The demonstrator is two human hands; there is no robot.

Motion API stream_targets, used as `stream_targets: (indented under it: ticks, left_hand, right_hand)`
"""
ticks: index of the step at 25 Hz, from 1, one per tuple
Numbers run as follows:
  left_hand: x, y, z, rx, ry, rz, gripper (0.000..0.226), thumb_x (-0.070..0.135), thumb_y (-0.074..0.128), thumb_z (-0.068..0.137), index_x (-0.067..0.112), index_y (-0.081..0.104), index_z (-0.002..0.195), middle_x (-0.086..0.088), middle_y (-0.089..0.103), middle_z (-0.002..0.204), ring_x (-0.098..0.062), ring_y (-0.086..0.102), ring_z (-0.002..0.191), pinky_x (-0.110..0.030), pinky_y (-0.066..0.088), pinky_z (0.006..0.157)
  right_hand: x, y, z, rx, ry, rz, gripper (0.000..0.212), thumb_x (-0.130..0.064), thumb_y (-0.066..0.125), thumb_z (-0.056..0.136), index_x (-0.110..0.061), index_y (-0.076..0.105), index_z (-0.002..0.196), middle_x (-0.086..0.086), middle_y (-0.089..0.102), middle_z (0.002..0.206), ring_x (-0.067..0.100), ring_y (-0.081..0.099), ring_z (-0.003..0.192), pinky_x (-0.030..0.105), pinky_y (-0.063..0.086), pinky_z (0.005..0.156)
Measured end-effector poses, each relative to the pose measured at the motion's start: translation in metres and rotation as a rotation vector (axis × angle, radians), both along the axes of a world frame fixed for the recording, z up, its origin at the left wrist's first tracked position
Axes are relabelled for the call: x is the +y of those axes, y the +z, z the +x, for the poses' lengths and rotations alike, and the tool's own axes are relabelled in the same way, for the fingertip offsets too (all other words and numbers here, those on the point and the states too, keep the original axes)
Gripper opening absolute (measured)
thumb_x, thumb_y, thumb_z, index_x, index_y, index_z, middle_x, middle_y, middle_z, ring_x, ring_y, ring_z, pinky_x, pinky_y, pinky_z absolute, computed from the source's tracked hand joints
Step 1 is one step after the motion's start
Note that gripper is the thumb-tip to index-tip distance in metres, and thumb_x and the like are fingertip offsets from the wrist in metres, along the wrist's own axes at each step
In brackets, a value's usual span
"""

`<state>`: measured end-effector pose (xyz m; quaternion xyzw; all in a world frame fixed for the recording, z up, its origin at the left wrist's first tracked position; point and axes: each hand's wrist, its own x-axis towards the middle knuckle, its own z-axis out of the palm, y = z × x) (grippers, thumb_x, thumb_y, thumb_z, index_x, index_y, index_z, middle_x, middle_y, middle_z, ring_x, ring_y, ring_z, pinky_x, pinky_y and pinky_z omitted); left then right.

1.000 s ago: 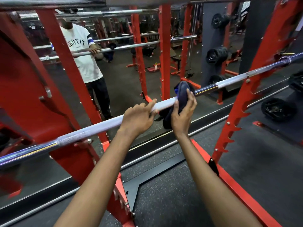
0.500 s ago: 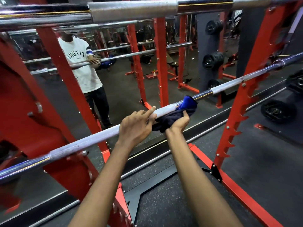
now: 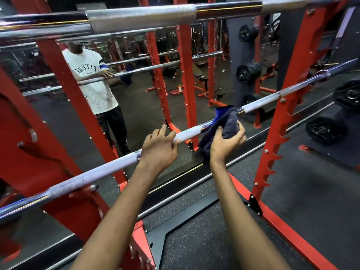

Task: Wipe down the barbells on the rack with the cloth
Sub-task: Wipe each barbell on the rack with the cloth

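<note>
Speckled black rubber floor (image 3: 194,246) lies nearest, under the red rack's base. The left hand (image 3: 158,148) is wrapped over the lower barbell (image 3: 101,170); the right hand (image 3: 226,142) clamps a dark blue cloth (image 3: 224,121) around it. A second barbell (image 3: 140,18) rests higher up, before a wall mirror (image 3: 136,90).

The lower bar (image 3: 109,168) is metal, shiny at its ends and dull and rough in the middle. The top bar (image 3: 140,18) is shiny metal with a rough grey part. The cloth (image 3: 224,123) is soft, dark and blue. The rack (image 3: 288,94) is red painted metal. The floor (image 3: 311,191) is speckled and matt.
</note>
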<state>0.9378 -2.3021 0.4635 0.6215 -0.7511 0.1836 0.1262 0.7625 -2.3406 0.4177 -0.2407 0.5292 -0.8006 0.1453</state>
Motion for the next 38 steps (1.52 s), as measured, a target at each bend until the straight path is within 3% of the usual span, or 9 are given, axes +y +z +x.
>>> stream_targets:
  ticks: [5, 8, 10, 12, 15, 21, 29, 34, 38]
  left_hand:
    - [-0.029, 0.001, -0.016, 0.063, -0.121, 0.037, 0.043, 0.049, 0.040, 0.103, 0.031, 0.057, 0.139, -0.011, 0.049, 0.151, -0.031, 0.052, 0.129, -0.043, 0.046, 0.098]
    - [-0.031, -0.005, -0.019, 0.045, -0.099, -0.033, 0.045, 0.052, 0.035, 0.102, 0.035, 0.059, 0.136, -0.009, 0.059, 0.139, -0.031, 0.058, 0.119, -0.043, 0.051, 0.088]
    - [-0.030, -0.006, -0.022, 0.050, -0.049, -0.051, 0.048, 0.055, 0.028, 0.101, 0.034, 0.064, 0.125, -0.008, 0.065, 0.126, -0.031, 0.061, 0.110, -0.042, 0.051, 0.083]
    - [-0.033, -0.006, -0.029, 0.062, 0.003, -0.035, 0.057, 0.059, 0.021, 0.099, 0.029, 0.067, 0.112, -0.008, 0.068, 0.111, -0.033, 0.062, 0.101, -0.042, 0.049, 0.079]
    - [-0.039, -0.002, -0.048, 0.060, -0.013, 0.005, 0.063, 0.058, 0.013, 0.096, 0.023, 0.065, 0.104, -0.010, 0.069, 0.104, -0.035, 0.064, 0.095, -0.042, 0.049, 0.076]
    - [-0.041, -0.004, -0.054, 0.054, -0.114, -0.028, 0.045, 0.052, 0.024, 0.104, 0.030, 0.056, 0.126, 0.000, 0.069, 0.110, -0.028, 0.067, 0.091, -0.038, 0.048, 0.067]
    - [-0.033, -0.004, -0.055, 0.047, -0.125, -0.091, 0.042, 0.052, 0.034, 0.104, 0.040, 0.052, 0.139, 0.004, 0.067, 0.104, -0.025, 0.069, 0.080, -0.033, 0.034, 0.054]
    - [-0.036, -0.001, -0.056, 0.074, -0.104, -0.042, 0.045, 0.056, 0.025, 0.104, 0.042, 0.046, 0.141, 0.004, 0.065, 0.104, -0.024, 0.068, 0.088, -0.034, 0.038, 0.059]
    - [-0.038, 0.000, -0.057, 0.094, -0.106, -0.024, 0.044, 0.056, 0.025, 0.103, 0.041, 0.048, 0.138, 0.002, 0.065, 0.103, -0.025, 0.068, 0.091, -0.036, 0.046, 0.063]
  right_hand:
    - [-0.021, 0.026, -0.032, 0.701, -0.027, 0.219, 0.060, -0.018, 0.074, 0.075, -0.025, 0.065, 0.134, 0.009, 0.054, 0.128, 0.033, 0.051, 0.113, 0.045, 0.045, 0.099]
    - [-0.020, 0.013, -0.026, 0.992, 0.171, 0.296, 0.064, -0.041, 0.061, 0.087, -0.019, 0.053, 0.148, 0.010, 0.048, 0.149, 0.036, 0.042, 0.131, 0.049, 0.038, 0.109]
    - [-0.015, 0.004, -0.033, 1.092, 0.326, 0.181, 0.067, -0.031, 0.057, 0.089, -0.012, 0.047, 0.153, 0.008, 0.047, 0.157, 0.031, 0.040, 0.143, 0.045, 0.032, 0.120]
    - [-0.016, 0.006, -0.054, 1.126, 0.465, 0.051, 0.064, -0.019, 0.065, 0.086, -0.013, 0.053, 0.149, 0.002, 0.055, 0.152, 0.020, 0.047, 0.144, 0.040, 0.036, 0.121]
    - [-0.030, 0.020, -0.082, 1.185, 0.418, 0.049, 0.051, -0.035, 0.073, 0.084, -0.030, 0.065, 0.135, -0.014, 0.065, 0.137, 0.008, 0.057, 0.132, 0.033, 0.039, 0.109]
    - [-0.071, 0.019, -0.111, 0.974, 0.381, 0.047, 0.048, -0.029, 0.064, 0.085, -0.020, 0.062, 0.132, 0.000, 0.063, 0.134, 0.022, 0.058, 0.129, 0.051, 0.044, 0.111]
    - [-0.052, 0.003, -0.077, 1.159, 0.419, -0.078, 0.038, -0.039, 0.066, 0.096, -0.026, 0.064, 0.131, -0.003, 0.058, 0.137, 0.021, 0.050, 0.139, 0.045, 0.038, 0.116]
    - [-0.073, 0.006, -0.113, 0.884, 0.226, 0.063, 0.037, -0.038, 0.065, 0.092, -0.024, 0.065, 0.127, -0.003, 0.060, 0.130, 0.021, 0.055, 0.129, 0.053, 0.045, 0.108]
    - [-0.065, 0.002, -0.090, 0.894, 0.229, 0.056, 0.041, -0.039, 0.062, 0.094, -0.019, 0.063, 0.130, 0.002, 0.058, 0.138, 0.028, 0.049, 0.138, 0.049, 0.036, 0.120]
